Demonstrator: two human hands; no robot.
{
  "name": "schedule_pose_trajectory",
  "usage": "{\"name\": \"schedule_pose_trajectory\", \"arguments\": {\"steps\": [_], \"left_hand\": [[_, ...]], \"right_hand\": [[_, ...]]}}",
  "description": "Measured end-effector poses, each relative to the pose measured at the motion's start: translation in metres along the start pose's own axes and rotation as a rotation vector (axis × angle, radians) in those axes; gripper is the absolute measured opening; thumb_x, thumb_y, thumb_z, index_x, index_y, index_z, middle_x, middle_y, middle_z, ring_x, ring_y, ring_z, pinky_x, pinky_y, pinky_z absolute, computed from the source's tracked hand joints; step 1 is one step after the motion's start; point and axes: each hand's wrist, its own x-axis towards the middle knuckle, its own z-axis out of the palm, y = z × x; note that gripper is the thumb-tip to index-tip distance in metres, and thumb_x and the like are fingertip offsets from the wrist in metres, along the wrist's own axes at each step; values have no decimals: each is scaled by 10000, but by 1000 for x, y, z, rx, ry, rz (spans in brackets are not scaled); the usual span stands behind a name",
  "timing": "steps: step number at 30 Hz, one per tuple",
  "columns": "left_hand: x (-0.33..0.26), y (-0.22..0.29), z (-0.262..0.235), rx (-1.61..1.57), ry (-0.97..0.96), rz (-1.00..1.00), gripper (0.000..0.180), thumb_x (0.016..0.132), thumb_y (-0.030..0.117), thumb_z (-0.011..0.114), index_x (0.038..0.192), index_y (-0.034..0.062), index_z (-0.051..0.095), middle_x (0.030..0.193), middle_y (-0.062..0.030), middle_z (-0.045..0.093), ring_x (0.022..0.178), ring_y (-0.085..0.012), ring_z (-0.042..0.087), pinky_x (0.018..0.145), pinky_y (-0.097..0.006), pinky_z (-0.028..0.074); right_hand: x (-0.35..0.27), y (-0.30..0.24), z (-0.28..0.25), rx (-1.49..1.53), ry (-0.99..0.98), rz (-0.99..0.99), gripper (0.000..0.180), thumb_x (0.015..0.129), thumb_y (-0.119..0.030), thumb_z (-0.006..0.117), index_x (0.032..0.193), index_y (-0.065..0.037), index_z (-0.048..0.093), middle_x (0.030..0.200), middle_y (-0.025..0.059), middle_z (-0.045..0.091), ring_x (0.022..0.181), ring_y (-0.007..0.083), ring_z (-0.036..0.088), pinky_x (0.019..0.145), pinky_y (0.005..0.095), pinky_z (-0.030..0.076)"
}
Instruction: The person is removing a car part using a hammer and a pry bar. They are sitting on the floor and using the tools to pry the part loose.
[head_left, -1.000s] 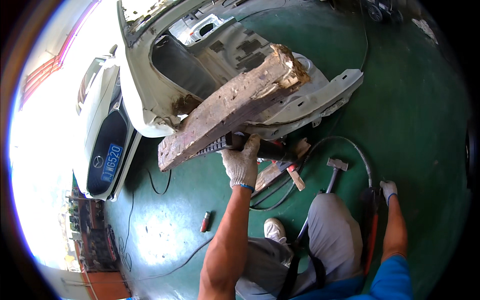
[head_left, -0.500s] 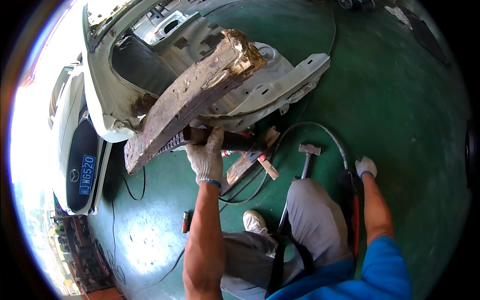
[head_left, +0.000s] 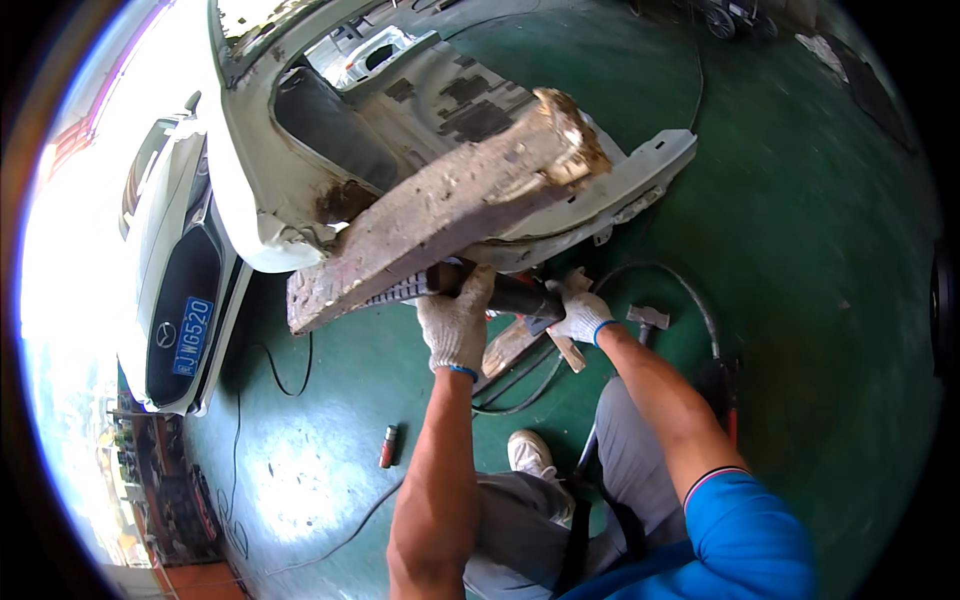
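A long rusty metal beam (head_left: 440,210) sticks out from a cut white car body (head_left: 300,150) above the green floor. Under it runs a black power tool (head_left: 500,290) with a ribbed front. My left hand (head_left: 455,325), in a white work glove, grips the tool's front just below the beam. My right hand (head_left: 578,312), also gloved, holds the tool's rear end. Both forearms reach up from the lower edge.
A hammer (head_left: 645,320) and wooden pieces (head_left: 515,345) lie on the green floor (head_left: 820,250) beside a black hose (head_left: 690,300). A small red cylinder (head_left: 388,446) lies by a thin cable. A white car (head_left: 175,300) stands at the left. My shoe (head_left: 528,452) shows below.
My right hand has come up from beside my knee to the tool's rear end. The left hand has stayed on the tool under the beam. The view has shifted.
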Motion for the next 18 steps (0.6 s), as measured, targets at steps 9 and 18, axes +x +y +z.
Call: {"name": "schedule_pose_trajectory", "arguments": {"steps": [9, 18], "left_hand": [[-2, -11, -21, 72, 84, -15, 343, 798, 187, 833, 1034, -10, 680, 920, -97, 726, 861, -188, 670, 834, -344, 530], [6, -1, -6, 149, 31, 21, 317, 817, 225, 809, 990, -17, 701, 880, -130, 741, 809, -253, 701, 783, -374, 542]], "right_hand": [[9, -38, 17, 161, -6, 95, 498, 709, -363, 847, 1147, -178, 700, 1081, 136, 749, 1011, 363, 711, 886, 450, 570], [18, -10, 29, 14, 181, 162, 431, 753, -464, 801, 1049, -164, 709, 893, 130, 754, 829, 373, 728, 768, 463, 588]]}}
